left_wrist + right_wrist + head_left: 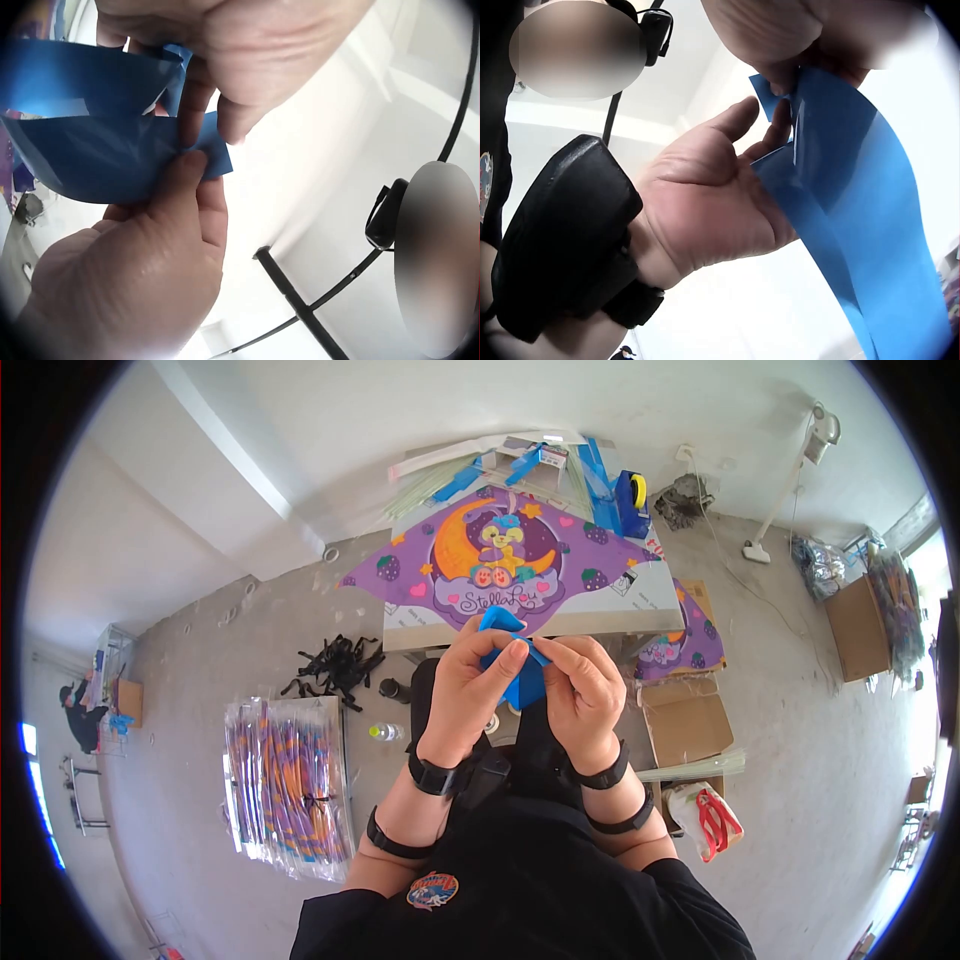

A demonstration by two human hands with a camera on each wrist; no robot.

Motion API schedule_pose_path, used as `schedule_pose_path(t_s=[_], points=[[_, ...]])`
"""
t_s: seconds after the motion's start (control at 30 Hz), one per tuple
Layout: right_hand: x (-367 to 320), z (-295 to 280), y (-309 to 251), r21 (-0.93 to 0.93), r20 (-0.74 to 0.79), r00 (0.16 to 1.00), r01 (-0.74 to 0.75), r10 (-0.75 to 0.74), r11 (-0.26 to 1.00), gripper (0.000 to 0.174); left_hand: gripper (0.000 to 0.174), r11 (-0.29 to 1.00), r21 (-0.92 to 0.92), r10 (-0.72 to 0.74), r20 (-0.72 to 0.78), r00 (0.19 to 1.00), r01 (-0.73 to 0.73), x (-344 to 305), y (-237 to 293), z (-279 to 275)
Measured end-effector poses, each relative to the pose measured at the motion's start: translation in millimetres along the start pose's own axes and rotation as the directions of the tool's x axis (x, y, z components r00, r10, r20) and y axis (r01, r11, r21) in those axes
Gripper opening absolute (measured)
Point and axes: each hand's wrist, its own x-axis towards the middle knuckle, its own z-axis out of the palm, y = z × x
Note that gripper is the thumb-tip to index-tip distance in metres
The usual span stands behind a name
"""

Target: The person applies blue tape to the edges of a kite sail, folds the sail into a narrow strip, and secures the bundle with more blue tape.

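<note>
Our left grip (470, 678) pinches a bent blue strip (526, 688); our right grip (584, 685) touches it, hold unclear; slackening could unbend it.

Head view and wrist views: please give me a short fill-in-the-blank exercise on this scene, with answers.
1. The right hand pinches a glossy strip whose colour is ____.
2. On the purple sheet, a large orange crescent ____ is printed.
3. The tape dispenser carries a roll that is ____ in colour.
4. The wrist bands on the person are ____ in colour.
Missing words: blue; moon; yellow; black.
</note>
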Motion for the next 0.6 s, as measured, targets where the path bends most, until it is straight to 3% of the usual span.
schedule_pose_path(t_s=[0.1,0.6], points=[[-0.4,-0.6,-1.7,0.013,0.008,1.000,-0.030,0.030,0.999,0.026,0.016,0.995,-0.068,-0.069,0.016,0.997,0.070,-0.7,1.4,-0.7],[-2.3,0.2,-2.3,0.030,0.017,0.994,-0.107,0.107,0.994,0.022,0.015,0.992,-0.107,-0.073,-0.001,0.997,0.072,0.6,-7.0,-0.6]])
